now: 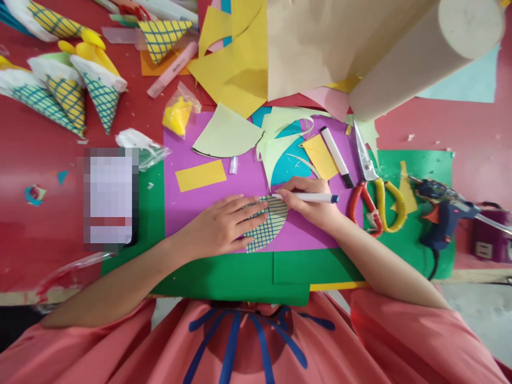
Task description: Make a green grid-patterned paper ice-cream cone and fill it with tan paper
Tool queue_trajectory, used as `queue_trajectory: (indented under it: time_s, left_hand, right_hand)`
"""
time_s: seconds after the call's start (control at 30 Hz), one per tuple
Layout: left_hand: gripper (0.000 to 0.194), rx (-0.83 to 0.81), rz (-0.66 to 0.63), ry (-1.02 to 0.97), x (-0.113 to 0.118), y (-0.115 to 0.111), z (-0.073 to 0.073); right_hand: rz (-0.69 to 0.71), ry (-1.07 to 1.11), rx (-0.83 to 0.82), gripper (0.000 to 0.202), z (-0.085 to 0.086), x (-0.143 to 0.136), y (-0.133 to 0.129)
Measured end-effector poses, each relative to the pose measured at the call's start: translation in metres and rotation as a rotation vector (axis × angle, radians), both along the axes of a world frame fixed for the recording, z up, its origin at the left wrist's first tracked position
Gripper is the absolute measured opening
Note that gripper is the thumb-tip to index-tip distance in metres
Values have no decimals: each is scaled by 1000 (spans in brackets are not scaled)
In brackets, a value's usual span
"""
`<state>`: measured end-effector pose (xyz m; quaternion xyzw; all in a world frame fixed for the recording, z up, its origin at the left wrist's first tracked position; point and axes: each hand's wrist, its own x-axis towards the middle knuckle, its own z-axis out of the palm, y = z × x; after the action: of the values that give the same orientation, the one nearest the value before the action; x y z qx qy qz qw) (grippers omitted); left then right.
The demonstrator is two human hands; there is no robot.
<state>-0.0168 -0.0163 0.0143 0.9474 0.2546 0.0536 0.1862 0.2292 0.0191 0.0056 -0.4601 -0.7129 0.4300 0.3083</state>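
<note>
A pale green paper piece with a curved edge (276,226) lies on the purple sheet (316,234), marked with dark crossing lines on its left and mostly single lines on its right. My left hand (228,224) rests flat on its left part, fingers spread. In my right hand (306,202) is a white marker with a blue end (320,198), its tip at the paper's upper edge. Beyond my hands are a plain green fan-shaped piece (228,130), a yellow strip (201,176) and a small clear cap (233,165).
Scissors (367,170) and a glue gun (444,218) lie to the right. A large white roll (416,58) stands out at back right. Decorated paper cones (102,90) lie at back left, near a blurred-out rectangular object (111,197). A black-capped marker (335,154) lies beyond my right hand.
</note>
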Motion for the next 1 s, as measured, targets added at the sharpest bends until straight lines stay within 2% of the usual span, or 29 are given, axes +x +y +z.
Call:
queue_trajectory:
  time_s: [0.3,0.87,1.0]
  left_hand:
    - [50,27,-2,6,1,0,0]
    - [52,24,-4,16,1,0,0]
    - [52,38,-7,33,1,0,0]
  right_hand:
    - [17,-6,-3,22,2,0,0]
    - [146,40,-77,29,6,2,-1]
    - [55,119,-102,27,8,2,-1]
